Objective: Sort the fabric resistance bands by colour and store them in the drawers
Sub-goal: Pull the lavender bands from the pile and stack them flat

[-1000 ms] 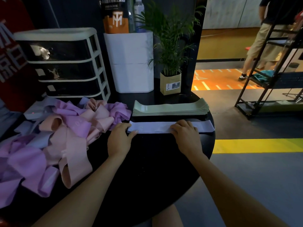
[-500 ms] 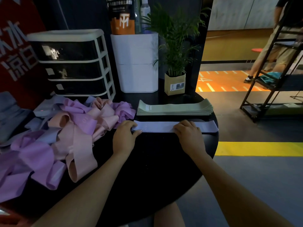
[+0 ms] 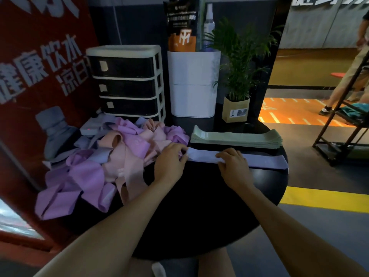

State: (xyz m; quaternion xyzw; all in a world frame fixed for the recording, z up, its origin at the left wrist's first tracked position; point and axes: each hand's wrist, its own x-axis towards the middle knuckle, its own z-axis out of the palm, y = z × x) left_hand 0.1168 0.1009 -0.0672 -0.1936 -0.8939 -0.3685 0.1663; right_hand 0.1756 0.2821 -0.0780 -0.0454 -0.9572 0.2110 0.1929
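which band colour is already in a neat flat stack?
The green bands, stacked flat at the back right of the table. The pink and purple bands lie in a tangled heap on the left.

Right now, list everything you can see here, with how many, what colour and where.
lavender band: one, flat along the table's far right edge
green bands: one neat stack, pale green, just behind the lavender band
unsorted bands: a loose heap, pink, purple and lavender, table's left
drawer unit: one, white frame, three dark drawers shut, back left
white bin: one, beside the drawer unit
potted plant: one, green, tan pot, back right
round table: one, black
metal rack: one, dark, floor far right
left hand: grips the lavender band's left end
right hand: grips the band near its middle
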